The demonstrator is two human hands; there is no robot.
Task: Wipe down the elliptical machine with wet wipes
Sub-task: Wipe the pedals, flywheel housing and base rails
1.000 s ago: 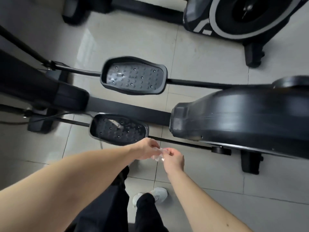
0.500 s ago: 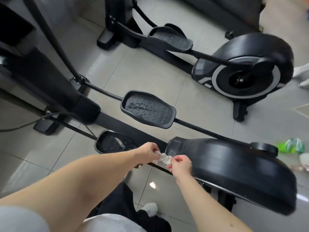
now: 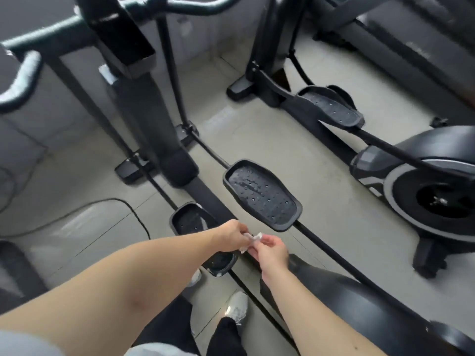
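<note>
A small crumpled white wet wipe (image 3: 251, 239) is held between both hands, low in the middle of the view. My left hand (image 3: 231, 236) pinches its left end and my right hand (image 3: 270, 250) pinches its right end. Beneath them stands the black elliptical machine, with its far pedal (image 3: 262, 194) just beyond the hands and its near pedal (image 3: 190, 222) partly hidden by my left forearm. Its upright post (image 3: 146, 124) and handlebars (image 3: 23, 73) rise at the upper left. Its flywheel housing (image 3: 347, 299) lies at the lower right.
A second elliptical (image 3: 434, 199) with a grey-ringed flywheel stands on the right, its pedal (image 3: 331, 106) at the upper right. A black cable (image 3: 102, 204) runs across the grey tiled floor on the left. My shoe (image 3: 237, 307) is on the floor under the hands.
The view has tilted up, so the post, handlebars and second elliptical come into sight. Both hands stay together on the wipe, working it between the fingers.
</note>
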